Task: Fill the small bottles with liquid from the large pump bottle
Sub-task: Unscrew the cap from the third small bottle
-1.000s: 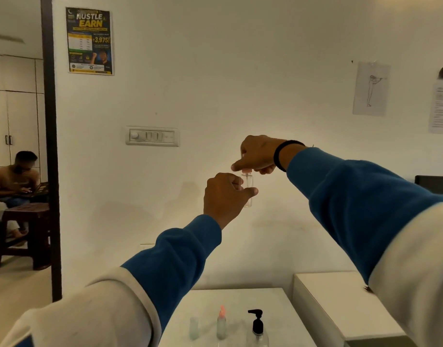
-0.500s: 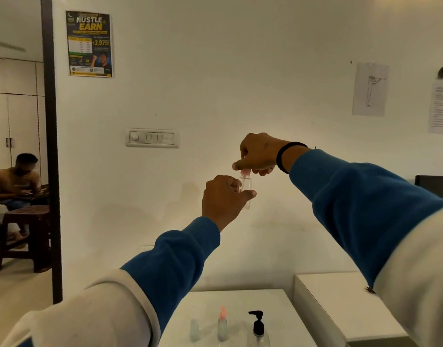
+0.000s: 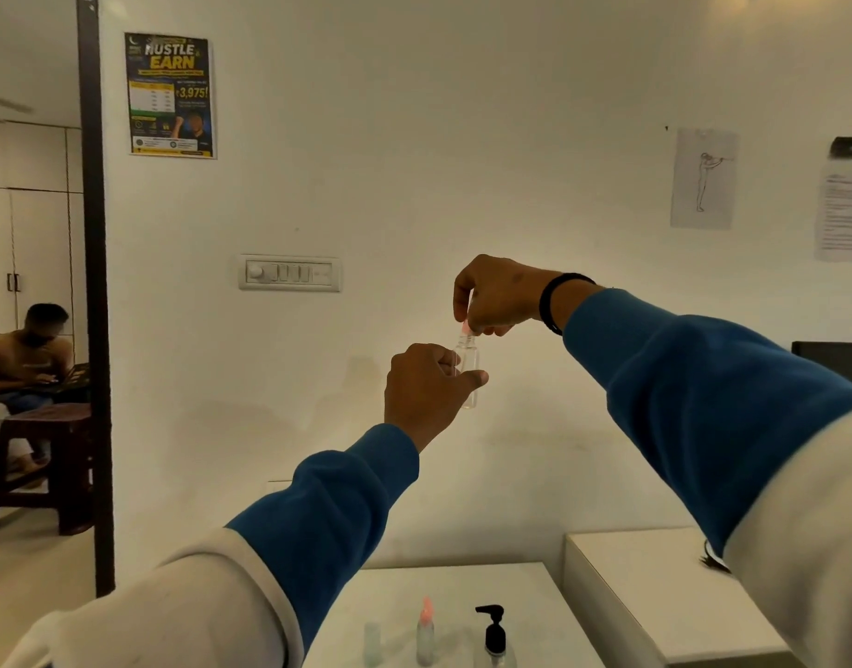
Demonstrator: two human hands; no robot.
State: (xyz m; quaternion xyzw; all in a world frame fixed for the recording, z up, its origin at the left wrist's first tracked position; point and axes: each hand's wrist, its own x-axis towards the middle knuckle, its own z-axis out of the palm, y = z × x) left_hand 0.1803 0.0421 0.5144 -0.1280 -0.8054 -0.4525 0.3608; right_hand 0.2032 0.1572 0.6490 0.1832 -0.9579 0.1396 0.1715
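The left hand (image 3: 426, 385) grips a small clear bottle (image 3: 468, 373), held upright in the air above the desk (image 3: 534, 600). The right hand (image 3: 493, 296) pinches its pink cap (image 3: 465, 326). The pump bottle (image 3: 493, 638) stands on the desk.

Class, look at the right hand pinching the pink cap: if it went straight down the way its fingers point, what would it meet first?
The right hand with its pink cap would meet the neck of the small clear bottle that the left hand holds just below; depth alignment looks close but is not certain.
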